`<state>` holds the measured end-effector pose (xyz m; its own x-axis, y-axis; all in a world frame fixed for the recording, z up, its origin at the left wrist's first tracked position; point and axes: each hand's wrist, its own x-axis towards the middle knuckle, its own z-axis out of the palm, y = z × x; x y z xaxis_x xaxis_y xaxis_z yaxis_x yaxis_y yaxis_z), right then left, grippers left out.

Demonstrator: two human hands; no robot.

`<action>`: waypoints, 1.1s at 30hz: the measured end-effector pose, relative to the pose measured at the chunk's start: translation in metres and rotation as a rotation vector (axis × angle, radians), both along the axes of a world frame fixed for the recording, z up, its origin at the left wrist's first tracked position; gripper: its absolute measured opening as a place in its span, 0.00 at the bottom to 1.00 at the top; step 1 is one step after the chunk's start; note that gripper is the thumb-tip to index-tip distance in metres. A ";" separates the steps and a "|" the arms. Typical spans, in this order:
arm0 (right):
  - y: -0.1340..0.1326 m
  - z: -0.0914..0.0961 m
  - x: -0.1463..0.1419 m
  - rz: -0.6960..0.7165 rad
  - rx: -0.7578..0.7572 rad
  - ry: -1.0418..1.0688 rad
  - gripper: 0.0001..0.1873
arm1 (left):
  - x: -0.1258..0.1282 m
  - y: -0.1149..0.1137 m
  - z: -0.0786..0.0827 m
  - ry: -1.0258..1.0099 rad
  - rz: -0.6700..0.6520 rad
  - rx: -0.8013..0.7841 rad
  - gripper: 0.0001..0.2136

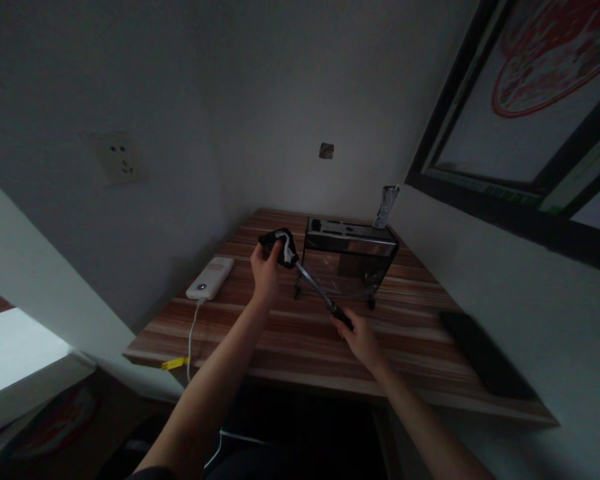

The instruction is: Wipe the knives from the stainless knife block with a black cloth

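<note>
Both my hands hold a stick with a silver rod (314, 283), raised over the table. Its black handle (342, 316) is at the lower right end. A dark, bulky head with a curved whitish strip (286, 245) is at the upper left end. The fingers of my left hand (266, 269) are closed round the head, thumb on top. My right hand (359, 335) wraps round the handle. The stick's exact kind is hard to tell in the dim light. Just behind it stands a clear-sided box with a dark top (353, 231).
The wood-striped table (300, 347) fills a corner between walls. A white power bank (211, 277) with a cable lies left, near a yellow tag (175, 363). A flat black object (485, 353) lies right. A silvery strip (386, 205) stands upright on the box.
</note>
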<state>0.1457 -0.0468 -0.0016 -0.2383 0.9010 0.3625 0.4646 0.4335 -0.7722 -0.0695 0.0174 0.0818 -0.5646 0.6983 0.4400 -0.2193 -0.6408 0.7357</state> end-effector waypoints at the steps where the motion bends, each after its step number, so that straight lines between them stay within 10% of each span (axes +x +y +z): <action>1: 0.000 0.000 0.000 -0.002 -0.003 0.000 0.15 | -0.001 0.001 0.000 -0.018 0.006 0.004 0.11; 21: 0.001 -0.002 0.004 -0.016 -0.023 0.094 0.15 | 0.039 -0.019 -0.012 0.242 -0.215 -0.088 0.11; 33: 0.004 -0.003 0.007 -0.053 0.024 0.177 0.11 | 0.066 -0.035 -0.037 0.757 -0.299 -0.155 0.11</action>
